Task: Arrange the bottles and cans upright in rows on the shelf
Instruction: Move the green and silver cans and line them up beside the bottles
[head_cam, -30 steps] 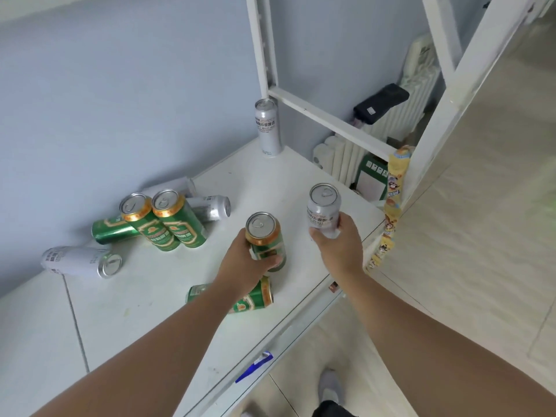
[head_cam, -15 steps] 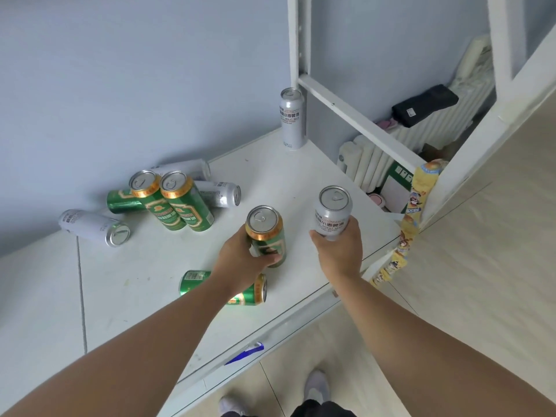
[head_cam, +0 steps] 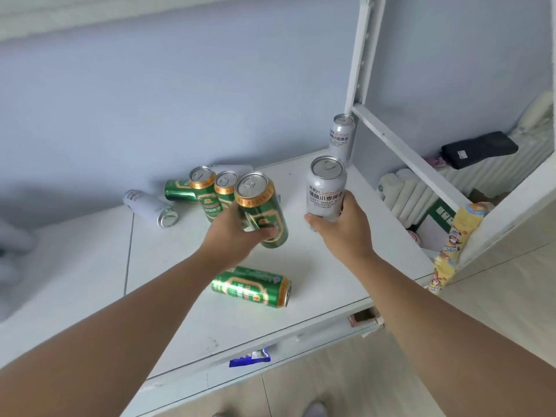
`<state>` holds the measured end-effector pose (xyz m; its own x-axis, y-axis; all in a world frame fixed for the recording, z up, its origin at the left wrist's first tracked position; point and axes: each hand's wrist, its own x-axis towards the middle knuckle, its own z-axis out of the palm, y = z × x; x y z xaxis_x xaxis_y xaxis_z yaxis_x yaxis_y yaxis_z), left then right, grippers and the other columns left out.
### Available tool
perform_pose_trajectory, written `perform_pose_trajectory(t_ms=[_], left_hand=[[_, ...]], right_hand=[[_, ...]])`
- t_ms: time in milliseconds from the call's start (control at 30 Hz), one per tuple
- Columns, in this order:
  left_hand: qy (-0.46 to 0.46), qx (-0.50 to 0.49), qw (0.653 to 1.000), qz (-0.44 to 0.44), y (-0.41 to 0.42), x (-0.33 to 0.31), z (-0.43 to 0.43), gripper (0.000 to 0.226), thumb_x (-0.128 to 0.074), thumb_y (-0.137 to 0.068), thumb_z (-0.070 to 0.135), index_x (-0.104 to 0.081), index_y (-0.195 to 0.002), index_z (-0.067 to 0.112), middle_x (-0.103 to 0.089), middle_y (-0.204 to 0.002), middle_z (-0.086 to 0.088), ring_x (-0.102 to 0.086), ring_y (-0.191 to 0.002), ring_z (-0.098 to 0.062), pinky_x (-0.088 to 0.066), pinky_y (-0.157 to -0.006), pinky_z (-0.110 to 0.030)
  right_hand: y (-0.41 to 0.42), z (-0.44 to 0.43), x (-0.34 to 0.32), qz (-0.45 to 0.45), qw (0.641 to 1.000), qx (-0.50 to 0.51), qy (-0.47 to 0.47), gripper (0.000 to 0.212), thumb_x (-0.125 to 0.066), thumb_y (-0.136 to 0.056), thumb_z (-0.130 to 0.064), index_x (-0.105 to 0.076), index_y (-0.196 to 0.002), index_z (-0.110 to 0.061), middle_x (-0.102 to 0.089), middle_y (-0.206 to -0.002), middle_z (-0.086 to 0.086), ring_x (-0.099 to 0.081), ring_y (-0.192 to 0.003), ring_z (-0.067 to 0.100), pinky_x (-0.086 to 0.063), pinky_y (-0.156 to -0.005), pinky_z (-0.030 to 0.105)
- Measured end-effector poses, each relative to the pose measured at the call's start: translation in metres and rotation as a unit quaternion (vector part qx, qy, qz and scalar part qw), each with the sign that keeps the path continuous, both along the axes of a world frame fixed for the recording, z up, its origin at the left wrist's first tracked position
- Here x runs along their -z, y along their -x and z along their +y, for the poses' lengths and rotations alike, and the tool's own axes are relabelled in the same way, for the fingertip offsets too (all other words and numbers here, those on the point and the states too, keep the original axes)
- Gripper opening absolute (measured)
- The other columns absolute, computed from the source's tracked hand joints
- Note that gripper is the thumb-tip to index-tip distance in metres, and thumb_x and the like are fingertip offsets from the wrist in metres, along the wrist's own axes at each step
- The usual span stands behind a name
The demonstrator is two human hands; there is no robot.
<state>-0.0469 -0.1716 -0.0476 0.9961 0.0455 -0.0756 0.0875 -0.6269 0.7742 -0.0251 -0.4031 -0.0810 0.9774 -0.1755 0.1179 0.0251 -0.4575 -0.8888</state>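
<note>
My left hand [head_cam: 234, 233] grips a green and gold can [head_cam: 260, 206], held upright above the white shelf [head_cam: 316, 284]. In my right hand [head_cam: 340, 230] is a silver can [head_cam: 326, 185], also upright and lifted. Two green cans [head_cam: 207, 192] stand together behind my left hand. Another green can [head_cam: 252, 286] lies on its side near the front edge. A silver can [head_cam: 150, 207] lies at the left, a green one [head_cam: 177, 189] lies behind it. One silver can [head_cam: 341, 136] stands upright in the back right corner by the post.
The white shelf post [head_cam: 361, 55] and a slanted brace [head_cam: 403, 145] rise at the right. Behind them are a radiator [head_cam: 415, 191] and a black case [head_cam: 478, 149]. A yellow snack strip [head_cam: 454, 245] hangs on the front post. The blue wall backs the shelf.
Both hands have lifted their cans and carried them toward the back of the shelf. The green can now sits close to the two standing green cans. The camera has tilted up and left.
</note>
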Motion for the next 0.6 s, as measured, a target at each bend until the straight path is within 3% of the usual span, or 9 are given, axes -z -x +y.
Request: perform_pose_trajectory(t_ms=[200, 367, 600], left_hand=[[0.008, -0.039, 0.999, -0.015, 0.025, -0.023, 0.043, 0.046, -0.087, -0.076, 0.035, -0.059, -0.112, 0.033, -0.067, -0.103, 0.023, -0.058, -0.092, 0.008, -0.042, -0.075, -0.014], [0.019, -0.063, 0.997, -0.031, 0.047, -0.030, 0.087, 0.050, -0.088, -0.072, 0.038, -0.063, -0.114, 0.032, -0.070, -0.107, 0.018, -0.063, -0.101, 0.000, -0.048, -0.090, -0.024], [0.022, -0.096, 0.994, -0.038, 0.104, -0.038, 0.161, 0.048, -0.088, -0.073, 0.035, -0.062, -0.115, 0.034, -0.070, -0.104, 0.022, -0.062, -0.099, 0.003, -0.046, -0.083, -0.019]], right_hand=[[0.004, 0.049, -0.022, 0.004, 0.998, -0.056, -0.008, 0.045, -0.085, -0.073, -0.034, -0.057, -0.107, -0.020, -0.066, -0.090, -0.015, -0.062, -0.081, -0.002, -0.043, -0.061, 0.019], [0.016, 0.096, -0.034, 0.008, 0.995, -0.096, 0.008, 0.046, -0.086, -0.072, -0.035, -0.057, -0.106, -0.023, -0.065, -0.086, -0.018, -0.061, -0.078, -0.005, -0.042, -0.059, 0.019], [0.054, 0.177, -0.045, 0.007, 0.989, -0.145, 0.003, 0.050, -0.088, -0.069, -0.035, -0.057, -0.107, -0.025, -0.065, -0.092, -0.020, -0.063, -0.085, -0.003, -0.047, -0.066, 0.022]])
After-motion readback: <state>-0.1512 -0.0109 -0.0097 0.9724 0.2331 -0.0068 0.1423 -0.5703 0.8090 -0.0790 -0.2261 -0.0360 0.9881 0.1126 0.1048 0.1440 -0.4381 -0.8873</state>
